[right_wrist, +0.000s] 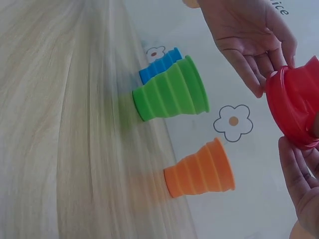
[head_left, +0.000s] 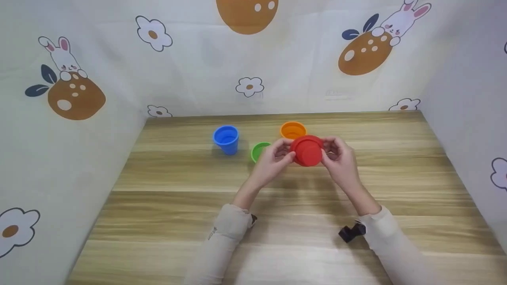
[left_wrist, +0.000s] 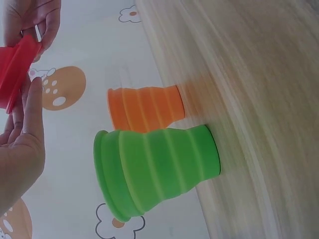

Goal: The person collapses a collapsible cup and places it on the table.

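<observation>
Both hands were engaged on the red collapsible cup [head_left: 309, 155]: the left hand [head_left: 272, 159] pinched its left side between thumb and fingers, and the right hand [head_left: 341, 161] pinched its right side likewise. The red collapsible cup was held clear of the wood-grain table [head_left: 158, 213], tilted, its base turned toward the wearer and its wall partly folded in. Just beyond it, slightly to its left, the orange collapsible cup [head_left: 293, 130] stood upright. Left of it stood the green collapsible cup [left_wrist: 162, 172], upright, partly hidden by the left hand in the head view. Farther left of it stood the blue collapsible cup [head_left: 227, 140], also upright. Well beyond it hung a pale printed backdrop [head_left: 198, 59] bearing rabbits and flowers.
</observation>
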{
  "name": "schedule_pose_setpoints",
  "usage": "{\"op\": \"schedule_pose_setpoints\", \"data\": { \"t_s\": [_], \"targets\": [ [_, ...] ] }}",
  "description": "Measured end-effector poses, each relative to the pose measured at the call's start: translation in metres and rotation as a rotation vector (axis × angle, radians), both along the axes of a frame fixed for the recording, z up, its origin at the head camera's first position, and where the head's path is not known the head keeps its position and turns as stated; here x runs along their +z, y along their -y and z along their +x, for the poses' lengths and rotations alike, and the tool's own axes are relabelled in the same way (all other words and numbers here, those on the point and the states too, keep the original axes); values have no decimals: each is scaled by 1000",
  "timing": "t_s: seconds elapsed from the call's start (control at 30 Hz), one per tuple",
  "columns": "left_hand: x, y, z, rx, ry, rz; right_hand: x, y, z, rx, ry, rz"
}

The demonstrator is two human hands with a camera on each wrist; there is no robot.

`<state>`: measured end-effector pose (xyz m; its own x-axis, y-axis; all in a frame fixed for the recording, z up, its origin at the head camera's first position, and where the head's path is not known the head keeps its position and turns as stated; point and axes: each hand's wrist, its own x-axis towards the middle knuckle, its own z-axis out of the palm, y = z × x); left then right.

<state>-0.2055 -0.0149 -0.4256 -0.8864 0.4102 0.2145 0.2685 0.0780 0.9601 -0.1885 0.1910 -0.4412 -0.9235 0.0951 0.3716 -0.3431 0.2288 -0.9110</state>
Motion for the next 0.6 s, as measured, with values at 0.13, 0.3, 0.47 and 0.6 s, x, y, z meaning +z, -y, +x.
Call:
{"op": "schedule_pose_setpoints", "data": {
  "t_s": [0.13, 0.3, 0.47, 0.6],
  "targets": [
    [1, 0, 0, 13, 5, -10, 2, 0, 0, 9, -10, -22],
    [1, 3, -1, 19, 0, -23, 1, 0, 0, 20, -9, -48],
    [1, 5, -2, 29, -11, -39, 3, 0, -1, 30, -1, -56],
    [3, 6, -2, 32, -15, -52, 4, 1, -1, 35, -1, -59]
  ]
}}
